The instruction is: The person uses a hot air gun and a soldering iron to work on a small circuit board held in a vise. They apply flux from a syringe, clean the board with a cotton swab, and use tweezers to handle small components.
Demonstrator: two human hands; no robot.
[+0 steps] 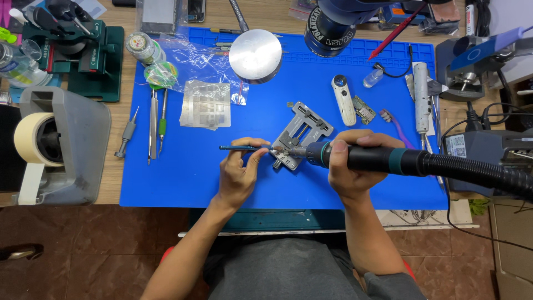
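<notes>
Metal clamp fixture (300,133) on the blue mat (183,183), worked from both sides.

From left, a tape dispenser (55,147) stood on the tabletop (119,119), then a row of tweezers and drivers (151,130) and a stack of stencils (206,104) on the mat. The left hand (239,175) had its grip pinched narrow on slim blue tweezers (242,148), tips at the fixture's lower end. The right hand (355,166) was wrapped around a black hot-air handle (383,160), nozzle touching the same spot.
</notes>
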